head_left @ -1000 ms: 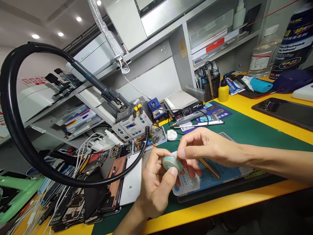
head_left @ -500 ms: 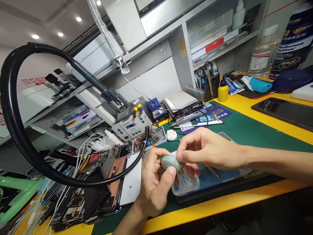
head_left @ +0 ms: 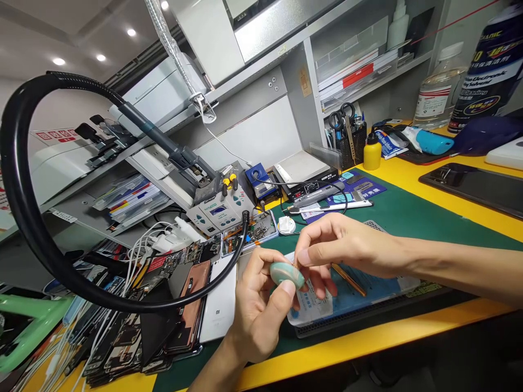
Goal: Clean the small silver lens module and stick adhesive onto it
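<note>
Between the thumb and fingers of my left hand [head_left: 261, 310] is a small round green spool of desoldering wick [head_left: 284, 274], tilted with its flat face toward me. My right hand [head_left: 343, 247] pinches thumb against forefinger at the spool's far right edge. A short copper-coloured bit of the braid shows at those fingertips; the rest of it is hidden. Below my right hand, copper-coloured tweezers [head_left: 349, 280] lie on a blue work pad [head_left: 368, 288]. A clear plastic packet with printing [head_left: 312, 305] lies under the fingers at the pad's left end.
A hot-air station [head_left: 218, 209] stands at the back, its thick black hose [head_left: 16, 196] looping across the left. Stacked phone parts [head_left: 134, 337] and a white phone [head_left: 218, 299] lie left of my hands. A parts tray [head_left: 267, 234] and a yellow bottle [head_left: 372, 152] stand behind.
My right fingertips have shifted slightly at the spool's edge, and a copper-coloured bit of braid now shows there. The tweezers are less covered. My left hand keeps its grip on the spool.
</note>
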Demonstrator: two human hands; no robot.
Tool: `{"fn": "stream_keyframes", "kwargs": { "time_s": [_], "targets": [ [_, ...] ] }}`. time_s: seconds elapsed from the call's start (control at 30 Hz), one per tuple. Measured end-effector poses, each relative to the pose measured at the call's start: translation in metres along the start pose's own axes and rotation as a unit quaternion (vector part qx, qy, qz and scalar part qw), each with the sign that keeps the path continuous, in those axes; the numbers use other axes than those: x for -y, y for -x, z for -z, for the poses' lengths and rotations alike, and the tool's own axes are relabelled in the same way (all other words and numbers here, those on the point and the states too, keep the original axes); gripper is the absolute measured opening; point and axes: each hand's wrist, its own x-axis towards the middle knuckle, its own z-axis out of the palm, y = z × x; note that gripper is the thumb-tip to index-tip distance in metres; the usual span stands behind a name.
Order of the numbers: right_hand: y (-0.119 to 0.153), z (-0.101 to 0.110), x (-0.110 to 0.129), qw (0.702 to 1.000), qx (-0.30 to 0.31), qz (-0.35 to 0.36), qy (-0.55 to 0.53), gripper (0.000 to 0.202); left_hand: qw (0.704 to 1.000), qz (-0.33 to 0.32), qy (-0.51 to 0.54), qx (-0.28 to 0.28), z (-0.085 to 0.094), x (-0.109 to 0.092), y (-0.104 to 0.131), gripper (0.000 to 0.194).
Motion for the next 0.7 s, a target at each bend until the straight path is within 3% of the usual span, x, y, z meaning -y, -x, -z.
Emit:
{"fn": "stream_keyframes", "kwargs": {
  "time_s": [0.2,0.7],
  "targets": [
    [0.0,-0.0014,0.0005,1.0,-0.009,-0.007,0.0,0.01,0.999,0.024,0.002,-0.021,-0.0026,-0.0035,-0.0005,0.014],
    [0.0003,-0.0016,0.0009,1.0,-0.013,-0.005,0.022,0.009,0.998,0.033,0.057,0.014,0.0015,0.0003,-0.0026,0.011]
  ]
}}
